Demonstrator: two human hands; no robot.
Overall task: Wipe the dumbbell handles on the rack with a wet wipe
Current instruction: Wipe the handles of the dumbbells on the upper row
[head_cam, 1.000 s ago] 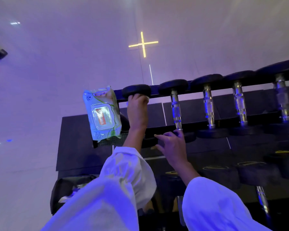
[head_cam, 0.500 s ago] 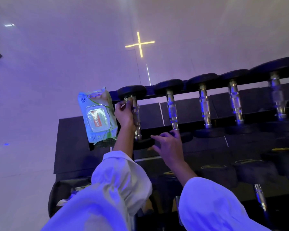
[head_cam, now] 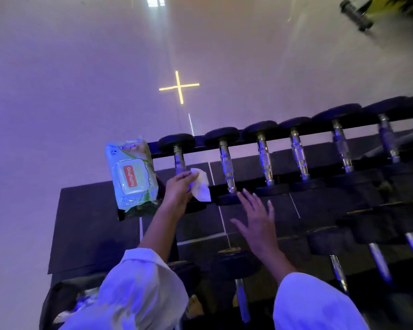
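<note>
Gripping a crumpled white wet wipe (head_cam: 200,185) in the left hand (head_cam: 178,188), fingers curled round it, bunching it just right of the fingertips at the lower end of the leftmost dumbbell handle (head_cam: 178,160) on the rack (head_cam: 242,140). Hovering with the right hand (head_cam: 258,222) spread, fingers straight, grasping nothing, just below the second dumbbell (head_cam: 227,167). Leaning at the rack's left end, a pack of wipes (head_cam: 131,177).

Dim violet-blue light, glare on the chrome dumbbell handles (head_cam: 226,166) (top-right corner motion-blurred), wide-angle bending at edges.

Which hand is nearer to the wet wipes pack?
Left. The left hand, holding a wipe, is just right of the wet wipes pack; the right hand is further right and lower.
</note>
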